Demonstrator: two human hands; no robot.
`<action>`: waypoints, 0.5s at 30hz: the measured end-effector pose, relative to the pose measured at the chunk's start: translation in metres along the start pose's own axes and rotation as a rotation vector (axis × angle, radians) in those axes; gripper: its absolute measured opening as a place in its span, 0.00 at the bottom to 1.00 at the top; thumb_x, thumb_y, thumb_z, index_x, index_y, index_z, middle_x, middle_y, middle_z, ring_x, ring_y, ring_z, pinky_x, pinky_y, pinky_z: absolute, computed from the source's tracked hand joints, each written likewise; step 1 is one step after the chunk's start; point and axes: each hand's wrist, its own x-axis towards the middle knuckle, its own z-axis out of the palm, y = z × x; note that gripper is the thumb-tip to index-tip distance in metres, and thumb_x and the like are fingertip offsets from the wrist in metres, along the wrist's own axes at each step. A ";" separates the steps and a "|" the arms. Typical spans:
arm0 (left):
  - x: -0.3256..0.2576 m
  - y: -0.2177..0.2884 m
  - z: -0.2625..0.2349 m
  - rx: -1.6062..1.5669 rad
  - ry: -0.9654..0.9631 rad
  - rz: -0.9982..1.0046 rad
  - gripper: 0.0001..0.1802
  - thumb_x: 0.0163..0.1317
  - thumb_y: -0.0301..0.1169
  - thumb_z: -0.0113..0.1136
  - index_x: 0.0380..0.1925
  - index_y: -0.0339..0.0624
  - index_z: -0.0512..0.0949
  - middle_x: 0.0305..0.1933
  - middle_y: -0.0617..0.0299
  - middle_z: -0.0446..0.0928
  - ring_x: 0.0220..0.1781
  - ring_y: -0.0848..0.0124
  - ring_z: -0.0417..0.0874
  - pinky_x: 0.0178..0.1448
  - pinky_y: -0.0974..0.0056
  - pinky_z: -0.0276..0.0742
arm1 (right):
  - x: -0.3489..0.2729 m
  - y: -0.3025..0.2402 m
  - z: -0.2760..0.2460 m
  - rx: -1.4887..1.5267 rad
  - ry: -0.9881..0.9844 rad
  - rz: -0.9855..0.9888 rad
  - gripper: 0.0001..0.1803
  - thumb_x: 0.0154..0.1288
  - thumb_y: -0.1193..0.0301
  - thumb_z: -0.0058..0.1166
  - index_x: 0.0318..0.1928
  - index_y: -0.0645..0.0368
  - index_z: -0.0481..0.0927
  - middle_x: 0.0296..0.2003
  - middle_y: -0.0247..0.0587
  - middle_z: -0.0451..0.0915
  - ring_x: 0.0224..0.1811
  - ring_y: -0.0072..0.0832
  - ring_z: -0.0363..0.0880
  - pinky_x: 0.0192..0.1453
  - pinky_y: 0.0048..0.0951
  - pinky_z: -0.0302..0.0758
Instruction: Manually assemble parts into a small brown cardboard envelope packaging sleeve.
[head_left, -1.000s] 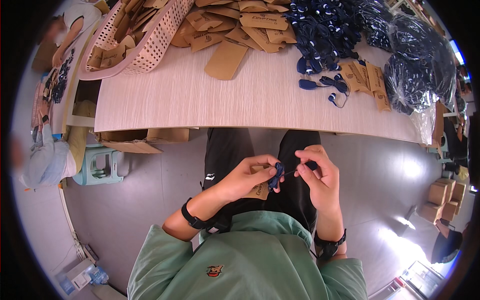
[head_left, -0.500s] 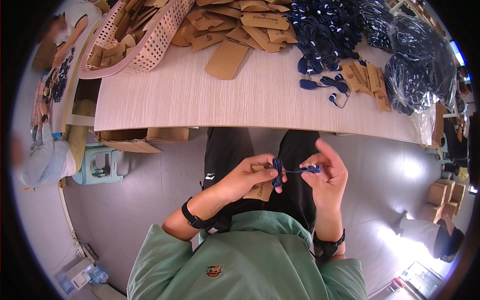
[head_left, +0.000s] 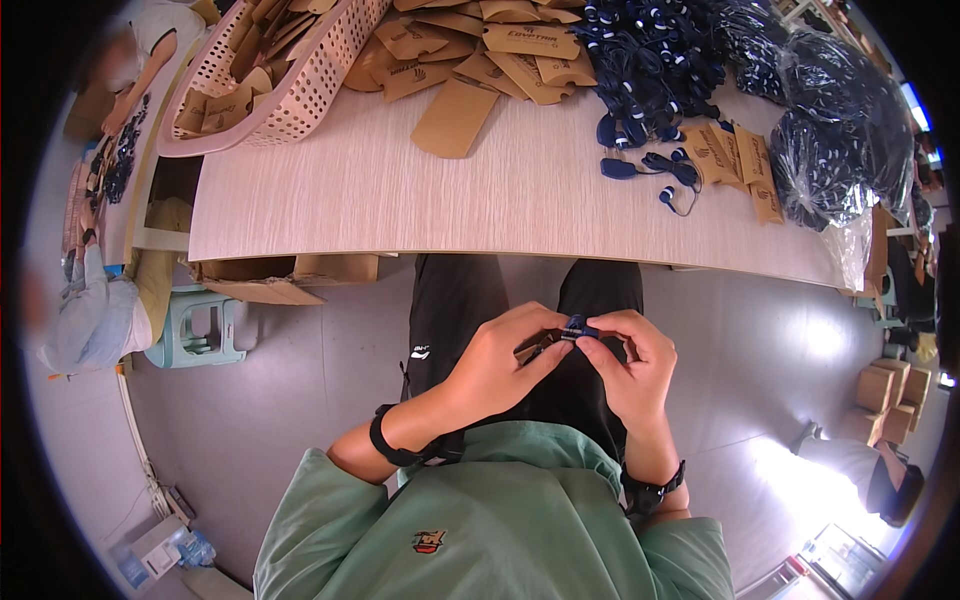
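Above my lap, the fingertips of both hands meet on a bundle of dark blue wired earphones. My left hand is closed on its left side, thumb and forefinger pinching it. From the right, my right hand pinches the same bundle. Under the left fingers a brown edge shows, seemingly the cardboard sleeve, mostly hidden. On the table ahead lies a single set of blue earphones, beside a few brown cardboard sleeves. One flat cardboard sleeve lies nearer the middle.
A pink perforated basket with cardboard sleeves stands at the table's far left. Behind are a sleeve pile, an earphone heap and clear plastic bags of earphones. A green stool and co-workers are at the left.
My right hand has moved left to meet my left hand, so the stretched cord between them no longer shows. The cardboard sleeve in my left hand has tilted mostly out of sight.
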 end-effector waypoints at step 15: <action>-0.001 -0.008 0.010 0.303 0.035 0.216 0.12 0.57 0.21 0.65 0.42 0.33 0.79 0.42 0.51 0.80 0.41 0.54 0.81 0.47 0.59 0.76 | 0.006 -0.008 0.008 -0.105 -0.175 -0.012 0.09 0.66 0.77 0.54 0.45 0.66 0.79 0.46 0.50 0.81 0.51 0.40 0.79 0.54 0.33 0.75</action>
